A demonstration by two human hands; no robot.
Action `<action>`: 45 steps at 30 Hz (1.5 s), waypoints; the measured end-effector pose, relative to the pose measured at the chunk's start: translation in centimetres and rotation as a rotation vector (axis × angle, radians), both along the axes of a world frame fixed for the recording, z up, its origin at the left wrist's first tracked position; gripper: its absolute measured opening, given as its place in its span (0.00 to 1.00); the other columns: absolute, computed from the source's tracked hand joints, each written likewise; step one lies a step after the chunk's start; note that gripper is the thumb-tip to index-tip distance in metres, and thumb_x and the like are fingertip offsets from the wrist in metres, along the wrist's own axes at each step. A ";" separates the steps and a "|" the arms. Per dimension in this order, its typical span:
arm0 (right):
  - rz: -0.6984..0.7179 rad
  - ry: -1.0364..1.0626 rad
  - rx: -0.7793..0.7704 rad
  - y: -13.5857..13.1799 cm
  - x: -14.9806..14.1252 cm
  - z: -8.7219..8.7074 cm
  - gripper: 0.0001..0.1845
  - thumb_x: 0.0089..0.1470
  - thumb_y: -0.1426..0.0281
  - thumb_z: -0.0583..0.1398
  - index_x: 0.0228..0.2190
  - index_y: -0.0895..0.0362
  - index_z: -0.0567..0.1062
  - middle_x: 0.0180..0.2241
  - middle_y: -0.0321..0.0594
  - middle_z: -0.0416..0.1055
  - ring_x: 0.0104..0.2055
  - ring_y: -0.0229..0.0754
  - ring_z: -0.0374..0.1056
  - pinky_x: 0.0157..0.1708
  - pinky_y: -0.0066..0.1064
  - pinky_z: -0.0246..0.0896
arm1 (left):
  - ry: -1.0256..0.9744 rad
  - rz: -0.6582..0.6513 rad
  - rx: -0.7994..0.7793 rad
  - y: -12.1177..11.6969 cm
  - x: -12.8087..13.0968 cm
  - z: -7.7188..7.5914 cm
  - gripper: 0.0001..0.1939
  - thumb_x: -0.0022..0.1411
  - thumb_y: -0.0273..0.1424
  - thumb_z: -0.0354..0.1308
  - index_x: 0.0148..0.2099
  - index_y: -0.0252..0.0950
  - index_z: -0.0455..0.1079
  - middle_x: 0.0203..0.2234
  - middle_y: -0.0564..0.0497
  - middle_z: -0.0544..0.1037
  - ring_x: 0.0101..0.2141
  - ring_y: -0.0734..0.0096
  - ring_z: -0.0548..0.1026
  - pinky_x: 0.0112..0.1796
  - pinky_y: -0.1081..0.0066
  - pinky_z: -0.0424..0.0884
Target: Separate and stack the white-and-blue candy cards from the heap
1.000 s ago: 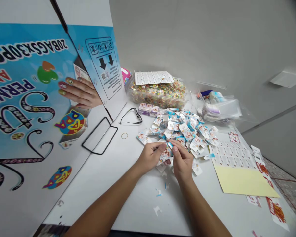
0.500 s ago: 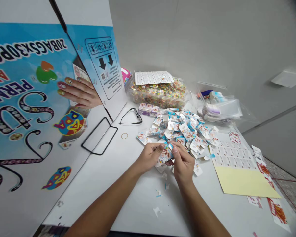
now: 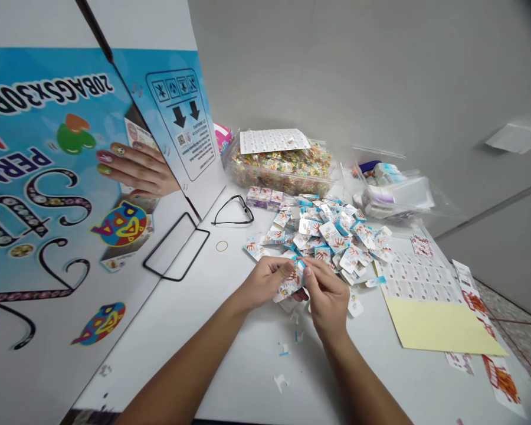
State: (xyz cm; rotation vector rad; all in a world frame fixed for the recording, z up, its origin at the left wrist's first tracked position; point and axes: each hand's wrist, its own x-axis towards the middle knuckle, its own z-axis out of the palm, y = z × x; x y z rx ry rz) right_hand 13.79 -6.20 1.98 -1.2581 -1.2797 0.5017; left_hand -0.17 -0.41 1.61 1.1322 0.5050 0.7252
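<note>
Between my two hands is a small printed cardboard box (image 3: 291,283), blue and white with a hand picture on its face. My left hand (image 3: 265,281) grips its left side, thumb on the front. The fingers of my right hand (image 3: 326,291) pinch its upper right edge, where a blue and white flap shows. My fingers hide part of the box. Just beyond my hands lies a heap of similar small boxes (image 3: 333,237), many with white flaps sticking out. Torn paper scraps (image 3: 281,382) lie on the white table (image 3: 230,366) between my forearms.
A large printed carton (image 3: 128,177) stands at left, near black-framed glasses (image 3: 234,211) and a rubber band (image 3: 222,245). Behind the heap are a clear tub (image 3: 278,174) of colourful small packets and a second clear container (image 3: 398,198). Sticker sheets (image 3: 420,277) and yellow paper (image 3: 446,327) lie right.
The box has shifted slightly left and down in my hands, and my right fingers have moved over its upper edge. The view has moved a little.
</note>
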 end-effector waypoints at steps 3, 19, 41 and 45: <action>-0.040 -0.092 0.050 -0.1 -0.4 0.0 0.11 0.61 0.69 0.59 0.40 0.51 0.83 0.41 0.43 0.80 0.44 0.47 0.75 0.46 0.42 0.69 | 0.056 0.046 0.022 0.1 0.0 0.0 0.26 0.61 0.51 0.56 0.33 0.30 0.74 0.22 0.46 0.78 0.23 0.65 0.78 0.26 0.70 0.74; 0.009 0.257 -0.196 0.6 -0.2 -1.4 0.10 0.54 0.62 0.65 0.37 0.51 0.84 0.40 0.41 0.81 0.46 0.51 0.77 0.52 0.46 0.70 | 0.439 0.287 0.764 0.0 -0.2 -1.0 0.17 0.72 0.35 0.45 0.41 0.34 0.73 0.29 0.49 0.77 0.30 0.71 0.74 0.35 0.73 0.65; 0.133 -0.264 0.145 0.3 -1.1 -2.0 0.24 0.63 0.76 0.55 0.59 0.50 0.69 0.60 0.46 0.67 0.60 0.48 0.66 0.58 0.49 0.64 | 0.435 0.532 0.778 -0.3 0.3 -1.3 0.16 0.72 0.31 0.45 0.31 0.35 0.65 0.19 0.56 0.67 0.20 0.77 0.66 0.25 0.75 0.60; 0.170 -0.167 0.037 0.5 -0.7 -1.4 0.20 0.62 0.73 0.57 0.54 0.50 0.74 0.58 0.45 0.70 0.58 0.48 0.68 0.57 0.45 0.66 | 0.457 0.527 0.708 -0.4 0.5 -1.4 0.16 0.72 0.33 0.44 0.33 0.35 0.66 0.21 0.54 0.71 0.22 0.75 0.69 0.26 0.74 0.61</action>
